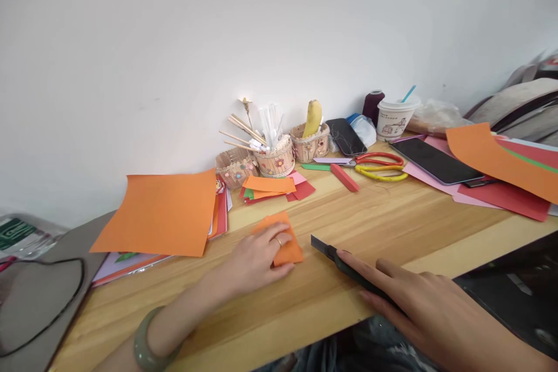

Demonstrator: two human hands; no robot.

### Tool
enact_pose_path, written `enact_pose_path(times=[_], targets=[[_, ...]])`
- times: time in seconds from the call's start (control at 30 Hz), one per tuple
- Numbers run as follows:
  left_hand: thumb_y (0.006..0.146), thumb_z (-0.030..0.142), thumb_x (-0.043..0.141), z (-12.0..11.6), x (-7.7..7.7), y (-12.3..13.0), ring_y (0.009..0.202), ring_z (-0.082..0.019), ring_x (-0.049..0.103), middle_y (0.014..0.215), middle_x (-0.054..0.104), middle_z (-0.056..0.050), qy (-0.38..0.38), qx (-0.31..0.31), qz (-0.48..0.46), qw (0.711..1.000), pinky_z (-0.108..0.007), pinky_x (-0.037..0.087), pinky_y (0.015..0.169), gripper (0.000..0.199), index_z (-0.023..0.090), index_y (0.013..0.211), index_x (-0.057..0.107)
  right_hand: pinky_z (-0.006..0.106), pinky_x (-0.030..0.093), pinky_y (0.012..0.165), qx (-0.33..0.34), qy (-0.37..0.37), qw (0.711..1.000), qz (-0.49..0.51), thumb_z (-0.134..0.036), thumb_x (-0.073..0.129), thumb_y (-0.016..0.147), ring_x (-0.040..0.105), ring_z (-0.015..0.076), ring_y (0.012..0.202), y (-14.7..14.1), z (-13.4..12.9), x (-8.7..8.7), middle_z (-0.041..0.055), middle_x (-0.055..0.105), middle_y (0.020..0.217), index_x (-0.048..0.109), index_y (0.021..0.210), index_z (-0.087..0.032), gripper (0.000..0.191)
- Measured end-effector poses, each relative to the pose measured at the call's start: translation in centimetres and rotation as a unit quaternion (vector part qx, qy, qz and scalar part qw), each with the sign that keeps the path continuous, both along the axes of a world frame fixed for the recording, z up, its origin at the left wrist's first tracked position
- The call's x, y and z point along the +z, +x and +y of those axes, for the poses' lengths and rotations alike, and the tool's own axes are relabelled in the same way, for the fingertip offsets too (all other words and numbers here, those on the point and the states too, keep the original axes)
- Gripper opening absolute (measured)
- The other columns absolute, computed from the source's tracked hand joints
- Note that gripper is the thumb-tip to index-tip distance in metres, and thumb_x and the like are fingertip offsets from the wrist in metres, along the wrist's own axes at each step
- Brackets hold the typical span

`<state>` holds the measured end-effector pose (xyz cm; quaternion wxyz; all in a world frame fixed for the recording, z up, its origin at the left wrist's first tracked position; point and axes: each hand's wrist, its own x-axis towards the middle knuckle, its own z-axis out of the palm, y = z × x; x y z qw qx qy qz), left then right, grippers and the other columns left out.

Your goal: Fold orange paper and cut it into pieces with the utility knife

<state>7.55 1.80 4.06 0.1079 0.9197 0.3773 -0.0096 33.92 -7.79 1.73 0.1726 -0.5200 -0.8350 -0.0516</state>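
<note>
My left hand (257, 258) lies flat on a small folded piece of orange paper (285, 247), pressing it onto the wooden table (392, 226); a ring is on one finger and a green bangle on the wrist. My right hand (418, 296) lies over a black utility knife (337, 258) near the table's front edge, with the forefinger stretched along its handle. The knife's tip points left toward the orange piece, a short gap away.
A large orange sheet (163, 212) lies at the left over other papers. Small baskets with sticks (274, 154), a stack of coloured paper pieces (272, 186), scissors (379, 165), a phone (436, 160), a paper cup (394, 116) and red and orange sheets (505, 174) crowd the back and right.
</note>
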Motion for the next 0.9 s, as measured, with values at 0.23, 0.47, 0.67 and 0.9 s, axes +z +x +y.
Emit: enact_pose_path(times=[0.23, 0.47, 0.67, 0.9], targets=[[0.091, 0.041, 0.058, 2.0, 0.6, -1.0, 0.132, -0.023, 0.044, 0.14, 0.049, -0.008, -0.051, -0.071, -0.051, 0.995, -0.036, 0.033, 0.112, 0.04, 0.02, 0.125, 0.061, 0.021, 0.043, 0.037, 0.057, -0.003, 0.998, 0.009, -0.023, 0.027, 0.099, 0.061, 0.0088, 0.045, -0.2, -1.0, 0.8, -0.0081, 0.061, 0.068, 0.036, 0.138, -0.022, 0.041], [0.086, 0.055, 0.056, 3.1, 0.1, -1.8, 0.129, -0.022, 0.047, 0.139, 0.05, -0.004, -0.068, -0.087, -0.099, 0.989, -0.036, 0.037, 0.109, 0.044, 0.029, 0.121, 0.063, 0.021, 0.043, 0.039, 0.081, -0.027, 0.996, 0.024, -0.019, 0.034, 0.094, 0.062, 0.0076, 0.046, -0.9, -1.5, 1.1, -0.0084, 0.064, 0.074, 0.034, 0.14, -0.025, 0.046], [0.089, 0.052, 0.054, 3.0, 0.1, -1.7, 0.129, -0.019, 0.048, 0.139, 0.051, -0.002, -0.058, -0.086, -0.091, 0.99, -0.035, 0.037, 0.107, 0.039, 0.032, 0.121, 0.062, 0.023, 0.041, 0.037, 0.084, -0.05, 0.995, 0.009, -0.016, 0.052, 0.083, 0.063, 0.0102, 0.048, -1.8, -1.6, 0.7, -0.0083, 0.064, 0.075, 0.033, 0.141, -0.027, 0.062], [0.091, 0.053, 0.05, 2.7, 0.3, -1.5, 0.129, -0.019, 0.047, 0.138, 0.052, -0.001, -0.04, -0.083, -0.081, 0.992, -0.032, 0.037, 0.107, 0.039, 0.031, 0.12, 0.064, 0.023, 0.042, 0.036, 0.07, -0.049, 0.996, -0.007, -0.019, 0.048, 0.086, 0.063, 0.0129, 0.047, -2.3, -0.9, 0.7, -0.0043, 0.067, 0.076, 0.037, 0.14, -0.025, 0.055]])
